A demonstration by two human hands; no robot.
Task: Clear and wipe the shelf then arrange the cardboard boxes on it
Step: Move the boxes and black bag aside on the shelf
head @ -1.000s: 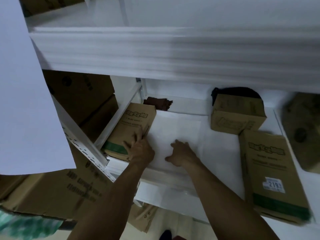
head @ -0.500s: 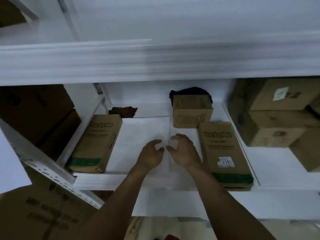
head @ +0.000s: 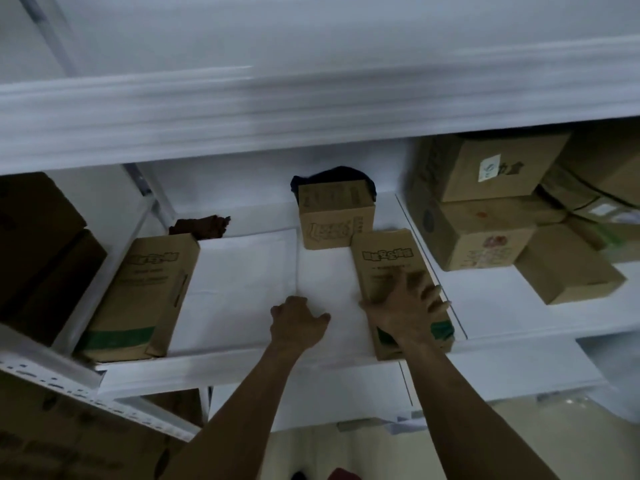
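The white shelf holds three cardboard boxes. A long box with a green band lies at the left. A small box stands at the back centre. A second long box lies right of the middle. My right hand lies spread on top of that second long box, fingers splayed over its near half. On the white paper lining beside it rests my left hand, fingers loosely bent and holding nothing. A brown cloth lies crumpled at the back left.
A dark object sits behind the small box. Several stacked cardboard boxes fill the neighbouring bay on the right. More dark boxes stand in the left bay. The upper shelf edge overhangs close above.
My right hand moved right from the paper onto the right long box. My left hand stayed on the paper near the middle. The view shifted right.
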